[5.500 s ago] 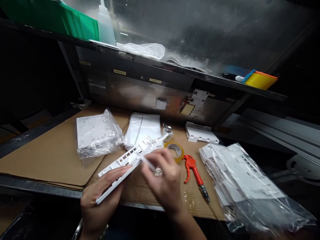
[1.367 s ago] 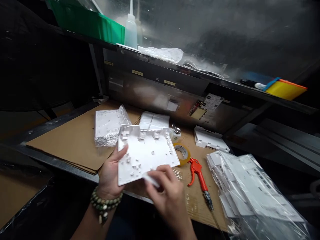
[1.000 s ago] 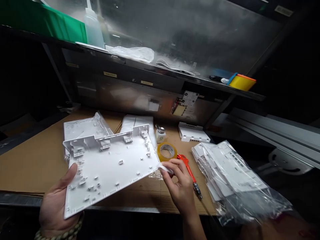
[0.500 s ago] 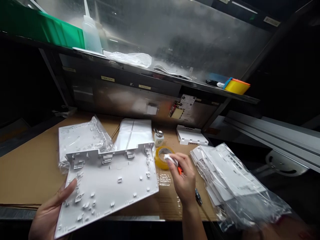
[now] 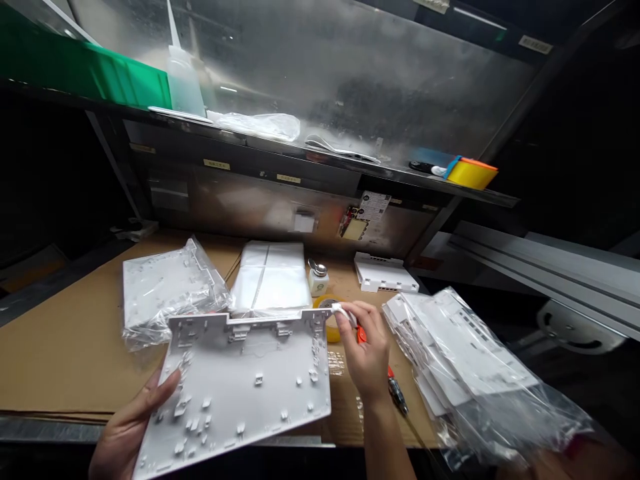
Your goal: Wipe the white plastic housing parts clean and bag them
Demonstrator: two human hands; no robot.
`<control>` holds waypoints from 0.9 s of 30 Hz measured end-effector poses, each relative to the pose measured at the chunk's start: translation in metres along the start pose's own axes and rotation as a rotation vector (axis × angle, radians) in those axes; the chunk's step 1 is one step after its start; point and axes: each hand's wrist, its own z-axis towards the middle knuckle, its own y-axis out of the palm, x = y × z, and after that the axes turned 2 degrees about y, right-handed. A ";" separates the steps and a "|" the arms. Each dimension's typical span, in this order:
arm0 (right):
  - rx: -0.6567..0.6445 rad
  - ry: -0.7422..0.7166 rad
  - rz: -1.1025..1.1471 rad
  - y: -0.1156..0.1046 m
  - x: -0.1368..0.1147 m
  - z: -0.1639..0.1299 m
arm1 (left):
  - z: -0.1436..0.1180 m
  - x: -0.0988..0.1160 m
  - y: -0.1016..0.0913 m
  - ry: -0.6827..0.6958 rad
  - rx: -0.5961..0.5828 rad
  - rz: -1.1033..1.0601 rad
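My left hand grips the left edge of a white plastic housing panel, thumb over its inner face. Small clips and posts stand out from that face. My right hand is closed in a pinch on a small white wipe. The wipe is at the panel's top right corner and appears to touch it. Behind the right hand lies a tool with orange parts and a dark tip, partly hidden by the hand. A roll of yellow tape shows between panel and hand.
Bagged white panels lie at left, and a stack of clear bags lies behind the panel. A pump bottle and a white housing stand at the back. More bagged panels lie at right, beneath a metal shelf.
The panel and my left hand have moved right, bringing the panel's top right corner to the wipe. My right hand has stayed nearly in place.
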 end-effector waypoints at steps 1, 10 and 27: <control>0.004 0.031 -0.024 -0.001 0.004 0.001 | -0.002 -0.001 0.010 -0.007 0.029 -0.016; 0.034 -0.171 0.121 0.014 -0.070 -0.002 | -0.023 -0.048 0.106 0.302 0.110 0.383; 0.067 -0.194 0.095 0.017 -0.066 0.003 | -0.012 -0.080 0.130 0.492 -0.053 0.531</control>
